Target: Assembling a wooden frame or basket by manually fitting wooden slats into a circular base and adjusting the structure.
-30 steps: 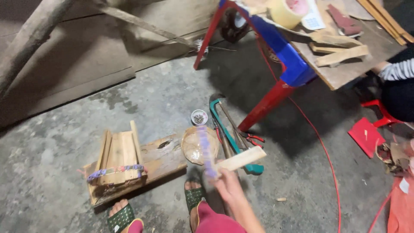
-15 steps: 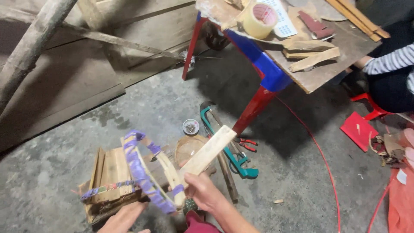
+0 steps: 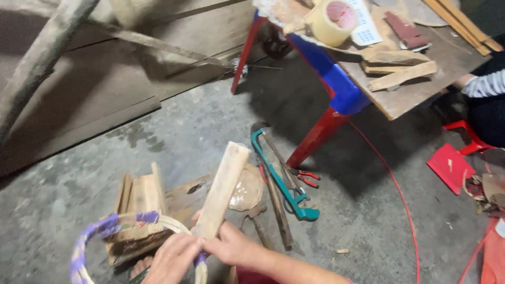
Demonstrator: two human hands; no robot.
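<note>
My right hand (image 3: pixel 234 247) grips the lower end of a pale flat wooden stick (image 3: pixel 223 188) that points up and away from me. My left hand (image 3: pixel 171 259) closes on a bent wooden hoop wrapped in purple tape (image 3: pixel 100 231), right where the hoop meets the stick. The two hands touch each other at the bottom of the view. Behind them on the concrete floor stands a bundle of short wooden slats (image 3: pixel 139 197) on a thick plank (image 3: pixel 181 202).
A teal hacksaw (image 3: pixel 281 176), red-handled pliers (image 3: pixel 305 178) and a hammer (image 3: pixel 258 221) lie on the floor to the right. A red-legged table (image 3: pixel 410 89) carries a tape roll (image 3: pixel 330 21) and wood offcuts. Another person's striped sleeve (image 3: pixel 484 84) shows at far right. A red cable (image 3: pixel 397 194) crosses the floor.
The purple-wrapped hoop has dropped lower and to the left. My left hand has come up onto the hoop beside my right hand. The stick now stands more upright.
</note>
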